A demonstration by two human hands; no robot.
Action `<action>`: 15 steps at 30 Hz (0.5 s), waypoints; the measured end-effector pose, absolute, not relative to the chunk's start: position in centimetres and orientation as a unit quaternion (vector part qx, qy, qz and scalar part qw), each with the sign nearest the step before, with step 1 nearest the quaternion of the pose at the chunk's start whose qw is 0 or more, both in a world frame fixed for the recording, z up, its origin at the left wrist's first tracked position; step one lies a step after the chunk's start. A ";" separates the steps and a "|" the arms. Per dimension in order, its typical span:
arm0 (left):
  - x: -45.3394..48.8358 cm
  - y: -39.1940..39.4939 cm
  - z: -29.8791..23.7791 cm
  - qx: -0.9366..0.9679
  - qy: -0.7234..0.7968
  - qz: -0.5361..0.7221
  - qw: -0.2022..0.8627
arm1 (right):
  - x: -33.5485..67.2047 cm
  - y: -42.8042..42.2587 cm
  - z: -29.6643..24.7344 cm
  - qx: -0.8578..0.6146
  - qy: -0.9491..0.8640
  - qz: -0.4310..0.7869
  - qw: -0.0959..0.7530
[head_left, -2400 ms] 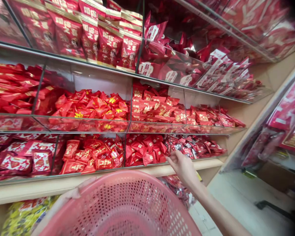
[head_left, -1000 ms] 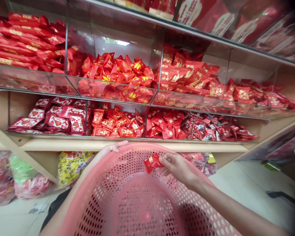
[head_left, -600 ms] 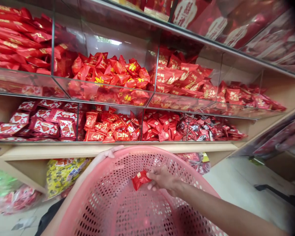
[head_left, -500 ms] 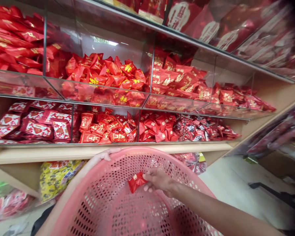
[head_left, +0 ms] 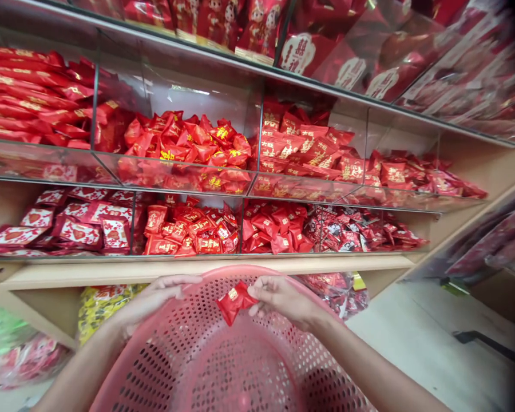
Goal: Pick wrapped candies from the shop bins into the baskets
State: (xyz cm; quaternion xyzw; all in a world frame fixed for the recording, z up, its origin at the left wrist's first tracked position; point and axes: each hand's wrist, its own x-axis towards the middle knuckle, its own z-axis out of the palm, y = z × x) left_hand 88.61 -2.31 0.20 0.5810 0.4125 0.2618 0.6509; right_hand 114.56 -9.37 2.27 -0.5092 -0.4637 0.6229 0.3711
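My right hand (head_left: pixel 278 300) pinches one end of a small red candy packet (head_left: pixel 234 303) with gold print, between thumb and fingers. The packet hangs above the inside of a large pink plastic basket (head_left: pixel 236 372) with perforated walls. My left hand (head_left: pixel 161 300) is at the basket's left far rim, fingers stretched forward and thumb apart. Whether its palm presses on the rim is not clear. No other item shows on the visible basket floor.
Ahead, glass-divided shelves hold red candy packets (head_left: pixel 193 143) and red-and-white packets (head_left: pixel 77 229). A wooden ledge (head_left: pixel 309 264) runs just beyond the basket. Yellow bags (head_left: pixel 105 306) sit below it at left, a clear bag of red packets (head_left: pixel 339 292) at right. Pale floor (head_left: pixel 395 343) shows at right.
My left hand has pulled back a little along the rim and its fingers have straightened. My right hand has raised the packet slightly. The view has tilted up a little.
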 end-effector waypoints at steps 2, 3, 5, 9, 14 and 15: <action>88.6 -2.6 0.7 0.646 0.414 0.256 0.588 | 114.9 -9.5 3.1 -0.514 -0.466 0.606 0.388; 88.6 -2.9 1.0 0.670 0.417 0.256 0.558 | 115.1 -9.6 3.4 -0.517 -0.467 0.600 0.394; 88.7 -3.9 1.8 0.723 0.430 0.263 0.473 | 115.3 -9.6 3.6 -0.517 -0.467 0.594 0.402; 90.1 -6.3 4.3 0.797 0.435 0.257 0.330 | 114.8 -9.5 3.9 -0.507 -0.471 0.591 0.414; 93.0 -7.2 5.9 0.667 0.347 0.148 0.643 | 113.7 -9.8 4.6 -0.488 -0.478 0.583 0.441; 93.3 -7.1 5.8 0.659 0.344 0.155 0.651 | 113.5 -9.9 4.7 -0.486 -0.481 0.579 0.444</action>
